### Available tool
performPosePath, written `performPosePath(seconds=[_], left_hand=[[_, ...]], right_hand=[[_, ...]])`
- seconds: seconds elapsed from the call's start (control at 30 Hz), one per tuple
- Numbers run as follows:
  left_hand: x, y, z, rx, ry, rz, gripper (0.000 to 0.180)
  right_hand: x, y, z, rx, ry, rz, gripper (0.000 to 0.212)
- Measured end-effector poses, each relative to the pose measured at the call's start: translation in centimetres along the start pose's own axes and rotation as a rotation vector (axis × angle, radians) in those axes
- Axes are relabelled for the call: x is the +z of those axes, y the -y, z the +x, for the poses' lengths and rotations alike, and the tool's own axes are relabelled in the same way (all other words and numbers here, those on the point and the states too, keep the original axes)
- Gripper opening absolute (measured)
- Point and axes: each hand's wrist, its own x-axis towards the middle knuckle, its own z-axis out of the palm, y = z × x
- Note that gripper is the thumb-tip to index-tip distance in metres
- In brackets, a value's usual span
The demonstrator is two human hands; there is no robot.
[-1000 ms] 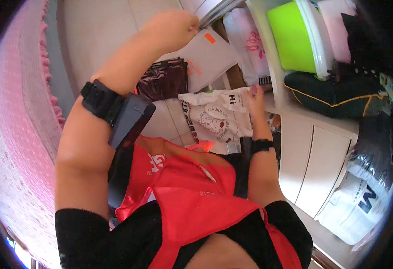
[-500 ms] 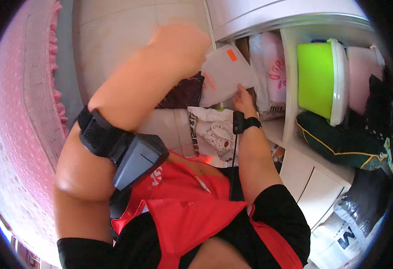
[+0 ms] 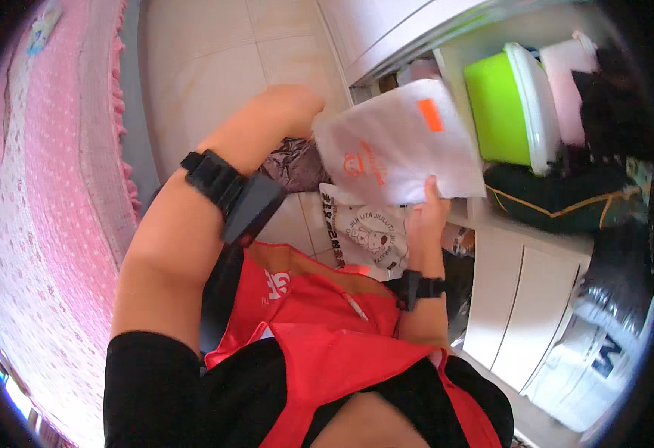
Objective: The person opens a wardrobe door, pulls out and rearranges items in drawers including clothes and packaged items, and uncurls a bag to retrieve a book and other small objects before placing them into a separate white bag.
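A flat white plastic package [image 3: 398, 138] with orange print and an orange sticker is held up in front of me, tilted. My right hand [image 3: 427, 216] grips its lower right corner, thumb on the front face and the other fingers behind. At the package's left edge is my left hand [image 3: 297, 110], bent inward and closed on that edge; most of its fingers are hidden. Below the package lie a dark crinkled bag [image 3: 297, 164] and a white printed bag [image 3: 368, 233] with a cartoon animal on it.
To the right, an open white shelf holds a lime green bin [image 3: 498, 112] with a white rim, a pink bin [image 3: 566, 93] and a dark green cloth item [image 3: 558, 201]. White cabinet doors [image 3: 517, 306] stand below. A pink bedspread [image 3: 65, 201] hangs along the left.
The white package has come up and toward me from beside the shelf, with my right hand on its corner. My left arm has lowered and its hand now sits at the package's left edge.
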Motion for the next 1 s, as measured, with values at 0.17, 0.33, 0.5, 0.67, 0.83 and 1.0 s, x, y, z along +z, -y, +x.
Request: performPosePath(seconds=[0.17,0.33,0.5,0.67,0.83,1.0], left_hand=[[4.0,2.4,0.9,0.397,0.551,-0.322,0.051],[4.0,-0.6,-3.1,0.219,0.633,-1.191,0.050],[3.5,-6.8,-6.2,0.316,0.474,-1.849,0.065],[7.6,-9.7,-7.6,0.282,0.513,-2.002,0.053],[7.1,-11.2,-6.9,0.159,0.229,-1.810,0.045],[9.2,-11.0,-4.9,0.230,0.021,-1.672,0.045]], right_hand=[[-2.7,0.3,-3.4,0.299,-0.018,0.659,0.045],[-2.6,-0.2,-8.2,0.425,-0.153,0.722,0.044],[-4.5,-1.7,-9.2,0.501,-0.317,0.917,0.040],[-4.0,-2.8,-9.6,0.491,-0.303,0.954,0.039],[-8.7,-9.2,-9.6,0.303,0.069,0.274,0.042],[-8.3,-4.4,-9.8,0.554,0.447,-0.656,0.053]])
